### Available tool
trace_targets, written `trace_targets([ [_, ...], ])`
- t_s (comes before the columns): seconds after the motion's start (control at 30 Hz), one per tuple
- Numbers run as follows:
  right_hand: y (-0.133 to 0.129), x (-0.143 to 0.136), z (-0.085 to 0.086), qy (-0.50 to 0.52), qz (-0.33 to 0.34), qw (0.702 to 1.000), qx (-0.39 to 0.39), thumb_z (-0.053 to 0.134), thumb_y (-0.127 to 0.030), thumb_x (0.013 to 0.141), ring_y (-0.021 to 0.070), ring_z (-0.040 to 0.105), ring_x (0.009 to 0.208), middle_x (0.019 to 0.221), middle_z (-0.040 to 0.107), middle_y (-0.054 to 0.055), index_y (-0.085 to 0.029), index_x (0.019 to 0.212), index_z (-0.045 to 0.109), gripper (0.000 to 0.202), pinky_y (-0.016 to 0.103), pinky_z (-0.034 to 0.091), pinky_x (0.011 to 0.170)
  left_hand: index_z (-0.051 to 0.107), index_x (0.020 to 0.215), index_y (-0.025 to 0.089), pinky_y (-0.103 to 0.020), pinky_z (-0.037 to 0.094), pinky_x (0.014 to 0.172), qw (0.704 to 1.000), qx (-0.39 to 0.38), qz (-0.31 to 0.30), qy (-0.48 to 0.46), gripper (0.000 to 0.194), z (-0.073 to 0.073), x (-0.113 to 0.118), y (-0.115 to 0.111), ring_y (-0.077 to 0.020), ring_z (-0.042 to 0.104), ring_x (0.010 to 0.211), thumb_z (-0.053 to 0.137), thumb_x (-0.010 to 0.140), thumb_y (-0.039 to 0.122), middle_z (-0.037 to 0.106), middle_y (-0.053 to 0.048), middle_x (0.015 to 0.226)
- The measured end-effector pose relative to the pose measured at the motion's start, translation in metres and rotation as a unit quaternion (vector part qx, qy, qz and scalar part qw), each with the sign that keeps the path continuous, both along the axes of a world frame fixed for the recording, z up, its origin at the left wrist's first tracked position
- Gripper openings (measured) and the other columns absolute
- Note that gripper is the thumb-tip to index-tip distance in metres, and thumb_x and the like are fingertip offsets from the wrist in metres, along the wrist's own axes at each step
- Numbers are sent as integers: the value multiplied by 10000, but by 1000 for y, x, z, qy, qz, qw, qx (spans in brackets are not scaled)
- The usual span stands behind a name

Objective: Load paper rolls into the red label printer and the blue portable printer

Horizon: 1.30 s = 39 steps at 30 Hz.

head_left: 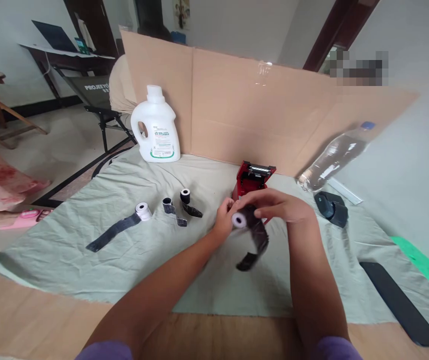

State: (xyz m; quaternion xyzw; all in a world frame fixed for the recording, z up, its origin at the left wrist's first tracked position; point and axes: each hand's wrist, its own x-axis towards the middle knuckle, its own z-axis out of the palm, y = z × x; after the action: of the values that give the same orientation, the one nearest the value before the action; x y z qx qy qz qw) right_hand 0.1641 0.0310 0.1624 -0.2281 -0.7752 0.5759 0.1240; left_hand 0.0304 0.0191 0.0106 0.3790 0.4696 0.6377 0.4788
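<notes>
Head cam: right hand [280, 206] pinches the black-and-white paper roll [235, 220], can't tell what left hand [222, 220] grips, so steady its dangling tail, untwisted, toward the pale-green fabric cloth [214, 295]'s front edge.

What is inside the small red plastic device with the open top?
The red device shows red and black inner surfaces, with a shiny bar across its upper part. Its lower inside cannot be seen, because the right hand is in front of it.
</notes>
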Motion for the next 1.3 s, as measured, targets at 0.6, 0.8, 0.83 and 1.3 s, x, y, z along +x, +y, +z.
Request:
trace_targets([
  [0.6, 70, 22, -76, -320, -339, 834, 294, 497, -151, 843, 321, 468, 1153, 1199, 691, 44, -274, 1161, 662, 379, 556, 303, 1011, 385, 729, 199, -206, 331, 587, 996, 48, -69, -27, 390, -14, 3, 5, -89, 327, 600, 580, 879, 501, 351, 58, 667],
  [0.8, 70, 17, -74, -345, -329, 822, 312, 577, -154, 775, 355, 472, 1149, 1056, 739, 74, -265, 1006, 760, 315, 583, 299, 990, 485, 906, 208, -260, 443, 760, 992, 99, -19, 74, 149, -13, 1, -1, -140, 491, 779, 519, 905, 354, 494, 4, 841],
  [0.83, 69, 16, -72, -339, -333, 824, 307, 583, -178, 785, 356, 475, 1155, 1052, 740, 74, -268, 1004, 768, 301, 585, 292, 999, 514, 984, 209, -284, 457, 803, 986, 122, -13, 112, 136, -12, -1, -1, -157, 515, 842, 510, 891, 308, 528, -21, 921],
  [1.3, 89, 54, -66, 28, -561, 805, 192, 521, -391, 841, 209, 600, 1041, 1172, 665, 93, -188, 1184, 618, 410, 361, 451, 949, 724, 1130, 380, -380, 352, 920, 742, 412, -11, 528, 281, -11, -16, -2, -213, 525, 1020, 553, 949, 249, 714, -19, 1066],
])
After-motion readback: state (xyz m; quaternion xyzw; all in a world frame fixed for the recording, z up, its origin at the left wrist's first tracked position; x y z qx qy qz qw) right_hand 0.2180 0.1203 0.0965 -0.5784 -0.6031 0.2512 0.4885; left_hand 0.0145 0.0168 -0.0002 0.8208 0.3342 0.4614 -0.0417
